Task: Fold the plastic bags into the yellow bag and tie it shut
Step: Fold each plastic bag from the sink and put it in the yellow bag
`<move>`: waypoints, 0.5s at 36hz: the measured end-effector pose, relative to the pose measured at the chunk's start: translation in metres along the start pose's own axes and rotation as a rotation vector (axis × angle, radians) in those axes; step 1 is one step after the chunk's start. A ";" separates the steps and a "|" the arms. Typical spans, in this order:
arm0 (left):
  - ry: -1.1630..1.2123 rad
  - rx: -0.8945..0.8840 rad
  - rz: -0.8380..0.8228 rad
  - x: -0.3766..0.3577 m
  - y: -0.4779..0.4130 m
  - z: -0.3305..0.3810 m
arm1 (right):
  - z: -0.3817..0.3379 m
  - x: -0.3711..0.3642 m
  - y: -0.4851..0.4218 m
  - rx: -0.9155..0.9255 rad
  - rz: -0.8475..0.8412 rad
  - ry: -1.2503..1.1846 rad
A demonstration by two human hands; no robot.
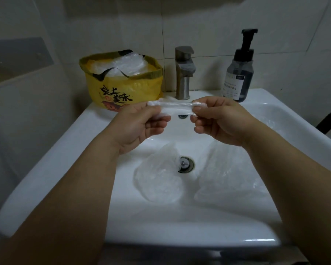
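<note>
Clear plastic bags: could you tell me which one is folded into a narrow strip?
The bag pinched between the left hand and right hand; the two bags in the sink lie crumpled.

Both bare forearms extend forward from the lower frame corners and converge. The left hand (139, 123) and right hand (218, 121) are level, facing each other and apart. Each pinches one end of a folded plastic bag (176, 108) between thumb and curled fingers.
</note>
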State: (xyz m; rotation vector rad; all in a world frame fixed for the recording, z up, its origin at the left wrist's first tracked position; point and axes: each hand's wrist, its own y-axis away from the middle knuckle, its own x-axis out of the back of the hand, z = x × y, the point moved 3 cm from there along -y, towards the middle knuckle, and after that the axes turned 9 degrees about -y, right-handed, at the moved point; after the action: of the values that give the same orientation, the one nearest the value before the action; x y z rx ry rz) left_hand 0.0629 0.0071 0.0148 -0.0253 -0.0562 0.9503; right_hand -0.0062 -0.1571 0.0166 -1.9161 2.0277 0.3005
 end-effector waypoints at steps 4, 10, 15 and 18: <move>0.109 -0.028 0.007 -0.002 -0.002 0.002 | 0.001 -0.002 -0.002 0.015 -0.014 -0.073; 0.211 -0.008 -0.028 -0.001 -0.004 0.002 | 0.001 -0.002 -0.005 0.008 0.001 -0.182; 0.220 -0.014 -0.073 0.001 -0.003 0.001 | 0.003 -0.002 -0.004 -0.002 -0.019 -0.118; 0.067 -0.017 0.001 0.001 -0.005 -0.003 | 0.003 -0.001 -0.004 0.000 0.005 -0.042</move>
State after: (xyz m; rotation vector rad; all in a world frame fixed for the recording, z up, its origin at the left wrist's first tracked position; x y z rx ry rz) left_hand 0.0680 0.0047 0.0121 -0.0728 -0.0027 0.9490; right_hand -0.0017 -0.1553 0.0143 -1.8894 2.0056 0.3398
